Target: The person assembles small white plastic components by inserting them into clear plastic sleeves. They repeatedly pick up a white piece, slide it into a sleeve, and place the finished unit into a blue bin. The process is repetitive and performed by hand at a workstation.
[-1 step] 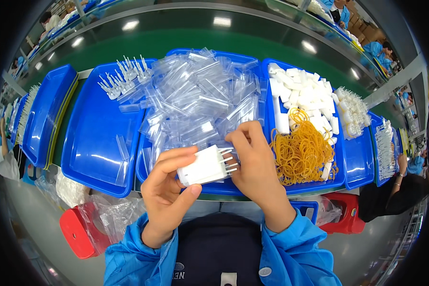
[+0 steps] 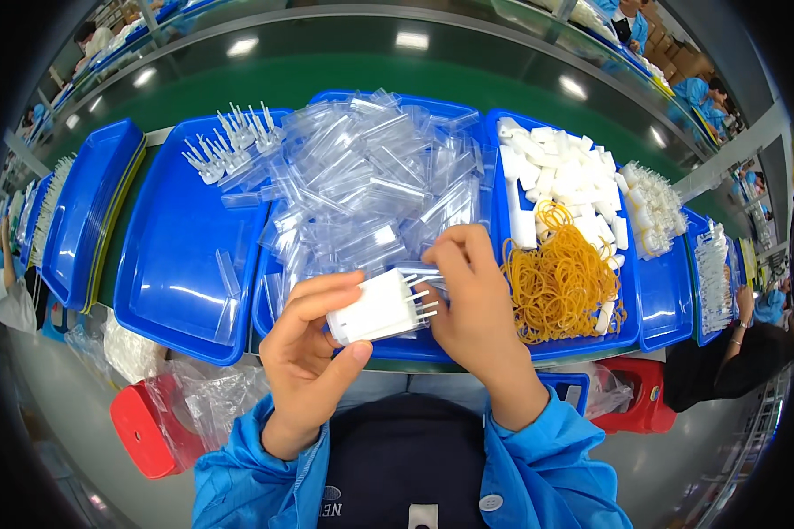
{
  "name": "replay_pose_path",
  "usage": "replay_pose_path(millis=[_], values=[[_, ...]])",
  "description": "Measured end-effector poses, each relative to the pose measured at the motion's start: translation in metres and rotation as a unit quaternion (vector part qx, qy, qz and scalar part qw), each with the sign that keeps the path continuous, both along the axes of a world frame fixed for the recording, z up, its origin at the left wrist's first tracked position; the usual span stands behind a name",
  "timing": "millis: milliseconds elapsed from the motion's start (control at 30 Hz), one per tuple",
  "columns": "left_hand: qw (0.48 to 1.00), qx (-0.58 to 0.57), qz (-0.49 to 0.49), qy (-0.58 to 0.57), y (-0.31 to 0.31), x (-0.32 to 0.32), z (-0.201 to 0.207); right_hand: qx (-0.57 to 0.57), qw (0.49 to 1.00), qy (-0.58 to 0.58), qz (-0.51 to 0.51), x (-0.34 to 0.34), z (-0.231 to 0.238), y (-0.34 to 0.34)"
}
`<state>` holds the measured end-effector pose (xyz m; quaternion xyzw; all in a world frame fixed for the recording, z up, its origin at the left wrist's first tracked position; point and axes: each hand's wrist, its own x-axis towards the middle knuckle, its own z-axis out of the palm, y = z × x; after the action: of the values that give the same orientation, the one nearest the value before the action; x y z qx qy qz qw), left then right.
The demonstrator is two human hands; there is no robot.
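My left hand is wrapped round a white block, with what looks like clear plastic along its edges. Several thin white sticks stick out of its right end. Close against that end, my right hand pinches a clear plastic piece between thumb and fingers; its far part is hidden by the hand. Behind both hands, a heap of clear plastic sleeves overfills the middle blue tray.
On the left, a blue tray carries upright white stick parts. The right blue tray holds white blocks and yellow rubber bands. Red stools stand below the table. A person's arm is at far right.
My right fingers have shifted slightly at the block's stick end, and the clear plastic piece there shows more plainly. My left hand has barely moved.
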<state>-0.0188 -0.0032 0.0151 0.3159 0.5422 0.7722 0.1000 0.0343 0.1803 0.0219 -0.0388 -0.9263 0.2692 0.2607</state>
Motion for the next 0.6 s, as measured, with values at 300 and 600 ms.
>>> replay_pose_path(millis=[300, 600], values=[[0.999, -0.020, 0.017, 0.021, 0.001, 0.003, 0.004, -0.469, 0.869, 0.146, 0.067, 0.028, 0.017, 0.010], [0.999, -0.029, 0.007, 0.027, 0.005, 0.008, 0.009, -0.502, 0.841, 0.163, 0.117, 0.040, 0.009, 0.016]])
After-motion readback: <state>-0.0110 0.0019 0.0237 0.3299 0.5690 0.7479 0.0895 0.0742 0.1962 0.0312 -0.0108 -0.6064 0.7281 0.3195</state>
